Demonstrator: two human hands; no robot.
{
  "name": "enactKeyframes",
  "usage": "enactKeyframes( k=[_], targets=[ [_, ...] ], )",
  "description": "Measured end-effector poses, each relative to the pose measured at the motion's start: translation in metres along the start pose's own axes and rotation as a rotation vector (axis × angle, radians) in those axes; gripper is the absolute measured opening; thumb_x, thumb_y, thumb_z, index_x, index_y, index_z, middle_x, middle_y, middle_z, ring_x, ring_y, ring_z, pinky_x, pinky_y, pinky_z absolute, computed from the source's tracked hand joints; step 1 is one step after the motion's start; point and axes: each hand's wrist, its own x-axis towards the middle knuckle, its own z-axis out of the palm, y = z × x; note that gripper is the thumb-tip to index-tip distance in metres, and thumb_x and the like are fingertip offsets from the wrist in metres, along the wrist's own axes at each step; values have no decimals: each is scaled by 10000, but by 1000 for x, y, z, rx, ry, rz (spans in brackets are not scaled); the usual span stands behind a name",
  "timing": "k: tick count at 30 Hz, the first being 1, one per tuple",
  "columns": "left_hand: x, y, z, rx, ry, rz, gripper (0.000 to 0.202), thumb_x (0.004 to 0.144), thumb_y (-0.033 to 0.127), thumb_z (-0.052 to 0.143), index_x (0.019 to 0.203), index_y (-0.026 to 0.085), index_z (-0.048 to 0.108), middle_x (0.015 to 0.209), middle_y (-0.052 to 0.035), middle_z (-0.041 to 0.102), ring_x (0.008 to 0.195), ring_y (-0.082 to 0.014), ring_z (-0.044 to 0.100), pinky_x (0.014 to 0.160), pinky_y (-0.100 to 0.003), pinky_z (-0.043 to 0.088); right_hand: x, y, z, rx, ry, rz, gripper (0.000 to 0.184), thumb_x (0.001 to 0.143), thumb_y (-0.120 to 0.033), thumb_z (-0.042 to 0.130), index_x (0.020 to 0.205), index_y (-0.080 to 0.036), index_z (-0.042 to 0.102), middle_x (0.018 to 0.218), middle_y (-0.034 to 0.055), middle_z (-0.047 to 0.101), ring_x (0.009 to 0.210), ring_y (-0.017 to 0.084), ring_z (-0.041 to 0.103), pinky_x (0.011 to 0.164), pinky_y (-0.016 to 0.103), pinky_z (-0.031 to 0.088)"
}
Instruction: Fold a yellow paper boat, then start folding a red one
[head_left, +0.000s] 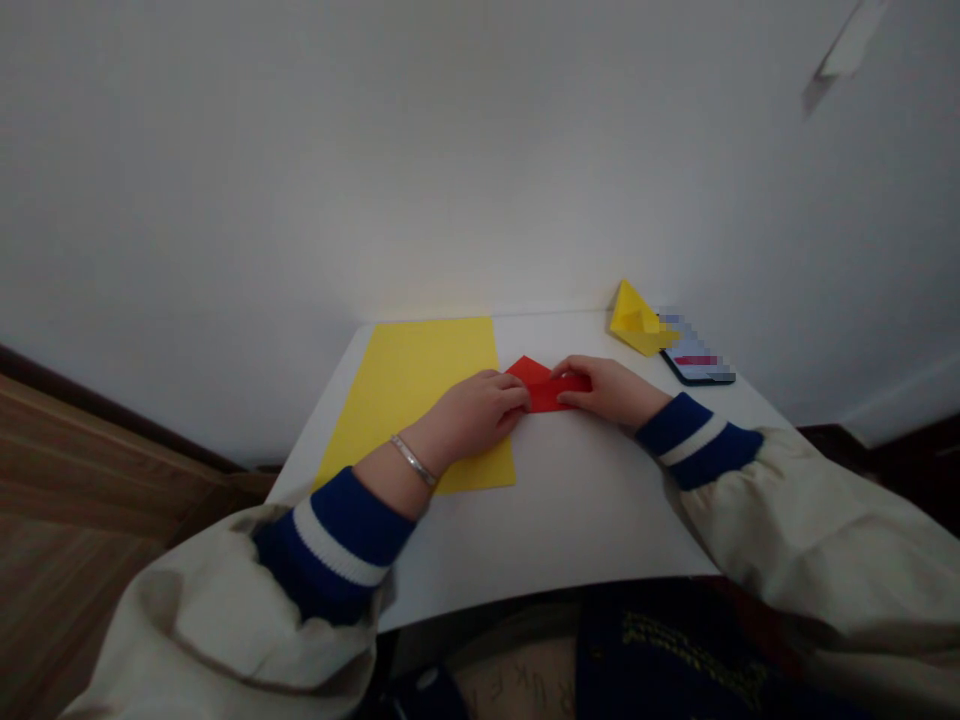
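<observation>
A folded piece of red paper [541, 393] lies on the white table, with a pointed top and a straight strip along its lower edge. My left hand [491, 408] pinches its left end, the wrist resting over a yellow sheet. At the right end, my right hand [600, 385] has thumb and fingers closed on the strip. Part of each paper end is hidden under my fingers. The flat yellow sheet of paper [420, 370] lies to the left, partly under my left forearm.
Beyond my right hand stands a folded yellow paper boat [634, 320], touching or overlapping a phone [694, 350] with a lit screen. The white table [585, 520] backs onto a pale wall [480, 160]. Wooden furniture [82, 500] is at the left.
</observation>
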Motion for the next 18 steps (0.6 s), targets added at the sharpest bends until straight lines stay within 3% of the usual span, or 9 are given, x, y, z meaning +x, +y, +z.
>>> enactKeyframes(
  k=[4, 7, 18],
  targets=[
    [3, -1, 3, 86, 14, 11, 302, 940, 239, 438, 1174, 260, 629, 1189, -38, 618, 953, -199, 514, 895, -344, 420, 0, -3, 1, 34, 4, -21, 256, 771, -189, 642, 1026, -214, 639, 966, 34, 703, 848, 185, 633, 801, 335, 476],
    [3, -2, 5, 120, -20, 10, 344, 951, 238, 415, 1224, 315, 610, 1270, 1, 592, 937, -202, 492, 881, -341, 418, 0, -3, 0, 15, 9, -41, 240, 784, -201, 640, 1022, -222, 644, 997, 34, 702, 891, 191, 633, 836, 346, 467],
    [2, 0, 2, 245, -92, 40, 459, 951, 173, 388, 1344, 390, 481, 1288, -16, 565, 967, -223, 479, 816, -334, 434, 1, -3, -1, -87, -1, -18, 260, 801, -235, 632, 1059, -206, 642, 1015, 63, 701, 900, 203, 635, 830, 342, 470]
  ],
)
